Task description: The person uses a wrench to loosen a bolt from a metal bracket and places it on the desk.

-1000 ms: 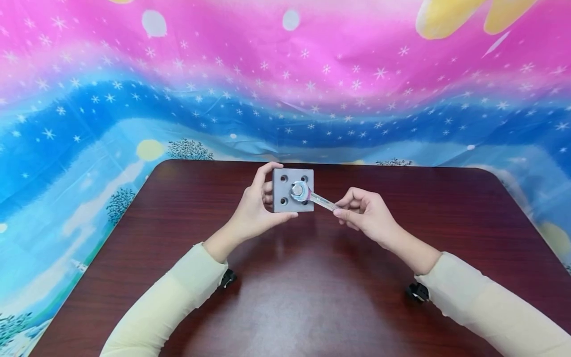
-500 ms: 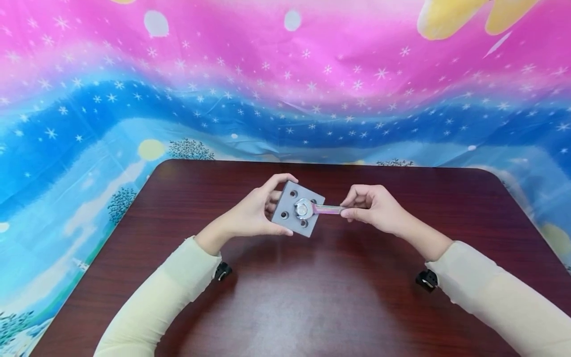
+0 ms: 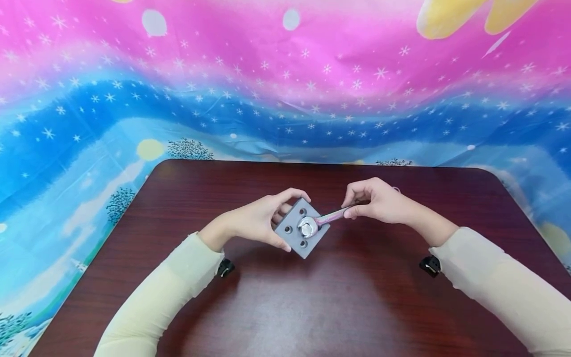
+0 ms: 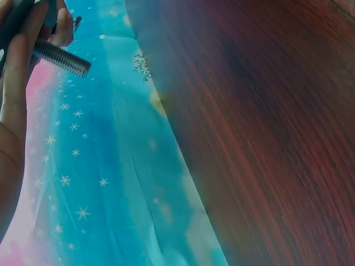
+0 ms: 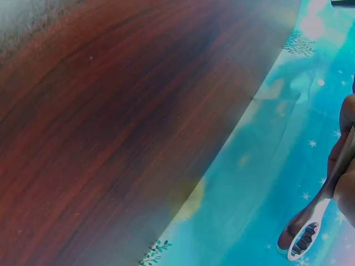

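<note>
The left hand (image 3: 260, 218) grips a gray plate (image 3: 294, 221), with its thumb on the near edge, one finger on the far edge, and more fingers bent behind. The right hand (image 3: 376, 201) pinches a shiny wrench (image 3: 331, 217) between its thumb and bent fingers.

The plate is in the middle, up over the table, turned so one corner points near. It has small round holes. A big silver bolt head (image 3: 307, 227) sits at its center, and the wrench's left end fits around it. The left wrist view shows the bolt's long screw part (image 4: 64, 58) sticking out from behind. The wrench's other end, a ring (image 5: 305, 238) with teeth inside, pokes out past the right hand.

The table (image 3: 285, 312) is dark red-brown wood, with a bright patch of light on the near part. Past its far edge hangs a pink and blue cloth (image 3: 285, 59) with white snowflakes. The far corners are round. The hands are closer to the far edge, with wood reaching out left, right and near.
</note>
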Motion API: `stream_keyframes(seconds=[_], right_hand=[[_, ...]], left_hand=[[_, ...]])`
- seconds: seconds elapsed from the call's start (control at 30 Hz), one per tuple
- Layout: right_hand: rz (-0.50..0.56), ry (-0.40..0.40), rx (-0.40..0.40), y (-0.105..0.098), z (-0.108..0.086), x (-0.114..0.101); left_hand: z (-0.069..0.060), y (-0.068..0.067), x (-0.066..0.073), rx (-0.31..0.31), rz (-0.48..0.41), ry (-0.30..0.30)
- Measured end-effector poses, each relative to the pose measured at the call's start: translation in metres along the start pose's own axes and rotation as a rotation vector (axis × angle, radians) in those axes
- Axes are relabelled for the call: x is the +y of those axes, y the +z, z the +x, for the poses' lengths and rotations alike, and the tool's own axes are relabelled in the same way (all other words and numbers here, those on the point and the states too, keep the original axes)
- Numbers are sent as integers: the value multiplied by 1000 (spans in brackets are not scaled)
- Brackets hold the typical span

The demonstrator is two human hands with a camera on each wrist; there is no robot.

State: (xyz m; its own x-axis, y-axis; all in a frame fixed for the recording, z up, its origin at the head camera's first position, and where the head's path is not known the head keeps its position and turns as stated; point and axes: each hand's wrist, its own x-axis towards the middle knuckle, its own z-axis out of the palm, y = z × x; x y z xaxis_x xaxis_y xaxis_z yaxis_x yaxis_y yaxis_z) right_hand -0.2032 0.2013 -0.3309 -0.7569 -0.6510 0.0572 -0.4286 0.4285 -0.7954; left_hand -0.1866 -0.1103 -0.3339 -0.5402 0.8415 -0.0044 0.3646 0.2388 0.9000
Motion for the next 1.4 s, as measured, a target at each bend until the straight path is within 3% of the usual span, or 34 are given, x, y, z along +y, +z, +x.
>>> stream_keyframes(seconds=[0.27, 0.5, 1.07, 1.27, 1.4], right_hand=[[-57, -7, -92, -5, 7, -5], [-95, -32, -156, -12, 16, -15], [-98, -18, -145, -10, 11, -13], [-99, -22, -117, -19, 3, 1], [-120, -3, -82, -25, -3, 12]], left_hand=[[2, 3, 0, -96, -31, -37], [3, 4, 0, -117, -23, -66], [-5, 5, -4, -78, -30, -61], [-11, 2, -12, -12, -13, -47], [-15, -2, -18, 55, -5, -68]])
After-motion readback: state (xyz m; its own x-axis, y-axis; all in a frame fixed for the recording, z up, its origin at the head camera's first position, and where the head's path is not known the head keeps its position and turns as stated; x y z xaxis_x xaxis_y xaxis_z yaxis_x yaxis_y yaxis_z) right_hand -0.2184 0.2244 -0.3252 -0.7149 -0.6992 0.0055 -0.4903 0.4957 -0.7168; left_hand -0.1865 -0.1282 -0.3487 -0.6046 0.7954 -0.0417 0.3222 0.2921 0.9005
